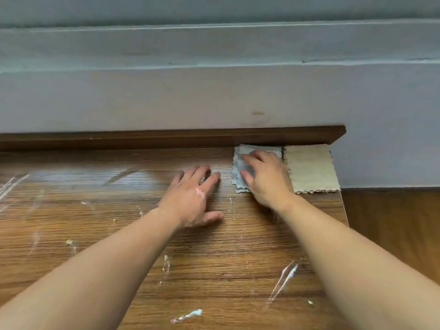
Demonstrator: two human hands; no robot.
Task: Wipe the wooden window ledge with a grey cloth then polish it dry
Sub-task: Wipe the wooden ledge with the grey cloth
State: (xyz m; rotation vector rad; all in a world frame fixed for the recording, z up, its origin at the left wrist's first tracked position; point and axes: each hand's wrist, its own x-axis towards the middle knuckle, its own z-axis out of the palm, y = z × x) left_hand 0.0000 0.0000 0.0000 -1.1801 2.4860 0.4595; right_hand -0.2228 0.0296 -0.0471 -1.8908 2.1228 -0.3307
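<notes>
Right hand (pixel 266 177) is pressed flat, fingers spread, on the grey cloth (pixel 240 173); a beige cloth (pixel 312 169) lies beside it. Left hand (pixel 192 198) is laid open, holding nothing, on the scratched wooden ledge (pixel 95 222) below a pale wall (pixel 166 98).

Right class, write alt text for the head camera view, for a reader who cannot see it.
A person's right hand presses flat on a grey cloth at the back of a wooden ledge, beside a beige cloth. The left hand rests flat on the bare wood, which is flecked with pale smears.

We see ledge (pixel 95 234) open leftward; dark back strip (pixel 166 139) and wall (pixel 190 101) block far side; beige cloth (pixel 312 167) fills right corner.
</notes>
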